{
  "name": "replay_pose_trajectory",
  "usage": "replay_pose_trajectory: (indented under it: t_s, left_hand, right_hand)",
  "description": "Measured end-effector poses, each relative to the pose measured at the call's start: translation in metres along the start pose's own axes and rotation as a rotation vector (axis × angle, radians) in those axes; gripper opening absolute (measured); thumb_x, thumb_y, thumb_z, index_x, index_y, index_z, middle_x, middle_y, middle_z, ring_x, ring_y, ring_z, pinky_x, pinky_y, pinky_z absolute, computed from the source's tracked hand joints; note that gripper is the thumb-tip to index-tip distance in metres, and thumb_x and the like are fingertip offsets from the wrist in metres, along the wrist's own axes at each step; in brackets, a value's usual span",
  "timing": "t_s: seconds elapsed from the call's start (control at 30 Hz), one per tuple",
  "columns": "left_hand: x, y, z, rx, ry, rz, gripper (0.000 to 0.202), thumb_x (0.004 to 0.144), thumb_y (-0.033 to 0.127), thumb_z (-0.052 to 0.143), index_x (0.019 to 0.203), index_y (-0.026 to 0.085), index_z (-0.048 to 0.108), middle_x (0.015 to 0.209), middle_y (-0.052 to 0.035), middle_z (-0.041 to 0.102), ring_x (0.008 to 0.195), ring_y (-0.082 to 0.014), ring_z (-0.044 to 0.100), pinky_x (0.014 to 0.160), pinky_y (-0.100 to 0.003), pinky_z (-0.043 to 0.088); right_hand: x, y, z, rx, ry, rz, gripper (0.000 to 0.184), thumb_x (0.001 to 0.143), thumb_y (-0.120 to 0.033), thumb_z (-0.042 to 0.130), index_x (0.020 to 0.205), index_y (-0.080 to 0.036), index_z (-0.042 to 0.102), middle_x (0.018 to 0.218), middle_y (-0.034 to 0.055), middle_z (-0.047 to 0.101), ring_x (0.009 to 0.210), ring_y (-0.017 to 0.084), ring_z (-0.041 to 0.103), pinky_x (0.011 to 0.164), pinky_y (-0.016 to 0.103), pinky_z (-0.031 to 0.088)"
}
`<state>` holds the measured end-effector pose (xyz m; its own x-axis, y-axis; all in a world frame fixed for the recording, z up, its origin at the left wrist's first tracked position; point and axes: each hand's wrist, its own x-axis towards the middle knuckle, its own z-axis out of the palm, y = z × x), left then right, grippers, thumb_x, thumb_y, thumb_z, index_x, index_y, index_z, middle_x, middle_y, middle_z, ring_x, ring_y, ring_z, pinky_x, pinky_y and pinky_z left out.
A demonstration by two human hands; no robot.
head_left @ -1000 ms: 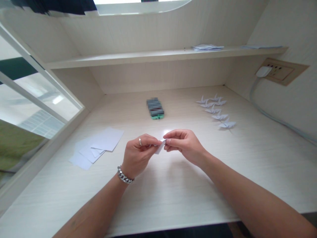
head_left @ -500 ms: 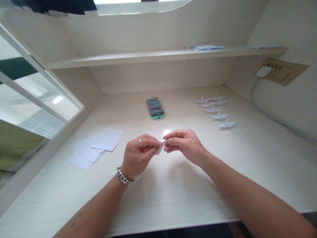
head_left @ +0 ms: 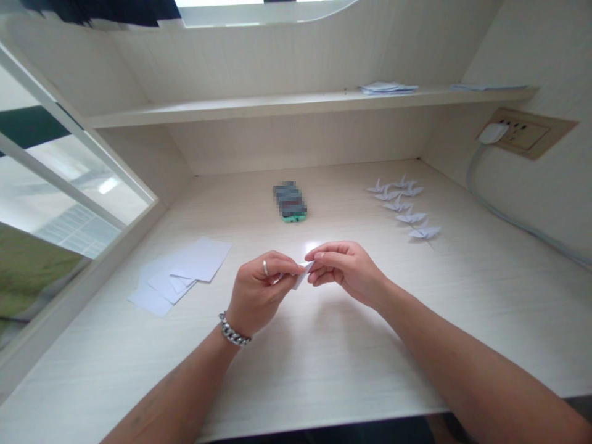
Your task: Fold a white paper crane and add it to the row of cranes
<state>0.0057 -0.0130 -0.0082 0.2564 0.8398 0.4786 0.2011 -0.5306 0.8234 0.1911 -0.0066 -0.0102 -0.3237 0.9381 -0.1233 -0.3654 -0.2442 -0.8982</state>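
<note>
Rising slightly since half a second ago, the thumb of the bare right hand [head_left: 349, 269] is now standing a little higher by the tip of the small, folded white paper piece [head_left: 303, 275], while the bare left hand [head_left: 258, 290] is sitting a touch further right, along with the paper.

In the head view, the left hand, which is wearing a silver ring [head_left: 265, 267] and a silver chain bracelet [head_left: 234, 333], is pinching the piece between thumb and index finger above the pale wood-grain desk [head_left: 296, 370]. The right hand is curling its fingers near the right end of the piece; whether they are gripping the paper or only hovering beside it, I cannot tell. Beyond the right hand, small white folded-paper cranes [head_left: 398, 207] are lying in a loose cluster, and flat white rectangular paper sheets [head_left: 201, 260] are overlapping on the left.

Judging by this, the hands are working a fine fold into the narrow end of the piece in mid-air. The next move is probably calling for the left pinch to be holding firm while the right thumb and index finger are pressing the crease without skewing the tip.
</note>
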Motion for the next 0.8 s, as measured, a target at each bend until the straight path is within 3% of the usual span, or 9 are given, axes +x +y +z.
replay_pose_trajectory:
  t_s: [0.23, 0.57, 0.8]
  left_hand:
    - [-0.0001, -0.003, 0.0013, -0.027, -0.048, 0.025, 0.009, 0.075, 0.012, 0.072, 0.078, 0.019, 0.075, 0.08, -0.0056, 0.071, 0.071, -0.015, 0.065, 0.062, -0.026, 0.05]
    - [0.0047, -0.0024, -0.0014, -0.12, -0.106, -0.257, 0.006, 0.075, 0.017, 0.07, 0.077, 0.017, 0.076, 0.076, -0.0058, 0.073, 0.066, -0.014, 0.064, 0.059, -0.024, 0.05]
    - [0.0063, 0.0007, -0.0004, -0.087, -0.082, -0.29, 0.006, 0.073, 0.016, 0.07, 0.073, 0.016, 0.076, 0.072, -0.0055, 0.073, 0.063, -0.0134, 0.062, 0.056, -0.024, 0.048]
  right_hand:
    - [0.0017, 0.0021, -0.0013, -0.137, 0.016, -0.013, 0.028, 0.063, -0.036, 0.081, 0.074, -0.013, 0.072, 0.06, 0.0028, 0.068, 0.055, 0.011, 0.063, 0.056, 0.023, 0.052]
    - [0.0027, 0.0072, -0.0042, -0.174, 0.037, -0.045, 0.027, 0.064, -0.035, 0.08, 0.076, -0.013, 0.072, 0.059, 0.002, 0.067, 0.054, 0.011, 0.063, 0.056, 0.024, 0.051]
    - [0.0021, 0.005, -0.0014, -0.113, 0.061, 0.009, 0.028, 0.063, -0.033, 0.081, 0.079, -0.013, 0.069, 0.062, 0.0018, 0.067, 0.055, 0.013, 0.065, 0.056, 0.025, 0.054]
